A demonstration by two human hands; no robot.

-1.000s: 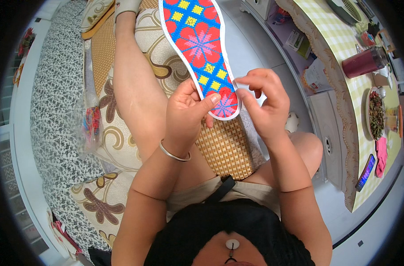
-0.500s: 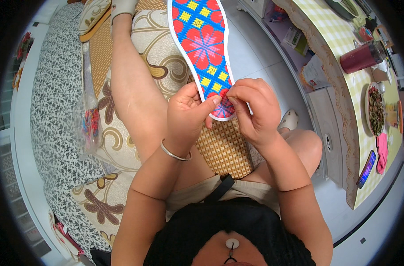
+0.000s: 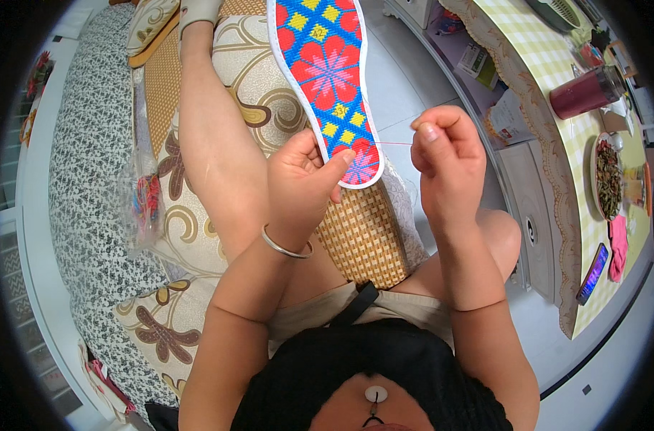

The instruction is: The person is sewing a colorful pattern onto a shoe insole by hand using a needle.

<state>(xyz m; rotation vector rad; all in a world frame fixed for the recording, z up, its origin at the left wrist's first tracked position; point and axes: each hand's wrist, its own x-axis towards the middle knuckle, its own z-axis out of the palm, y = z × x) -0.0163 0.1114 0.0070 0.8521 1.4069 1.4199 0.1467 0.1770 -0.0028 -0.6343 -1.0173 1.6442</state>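
Note:
My left hand (image 3: 303,179) grips the near end of a long embroidered shoe insole (image 3: 325,79), blue with red flowers and yellow squares and a white border. The thumb lies across its heel. My right hand (image 3: 447,159) is pinched shut just right of the heel, fingers closed on a thin red thread (image 3: 393,143) that runs taut from the insole to the fingertips. A needle is too small to make out. A silver bangle (image 3: 284,248) circles my left wrist. The insole rises away from me over my legs.
I sit on a patterned cushion (image 3: 190,215) with a woven mat (image 3: 363,237) under my thigh. A clear bag of coloured threads (image 3: 146,205) lies to the left. To the right stands a checked-cloth table (image 3: 557,108) with a dark red cup (image 3: 585,92), a dish of food (image 3: 607,179) and a phone (image 3: 593,273).
My right hand has pulled away to the right from the insole's heel, drawing the red thread out. The left hand keeps holding the insole, which has shifted slightly.

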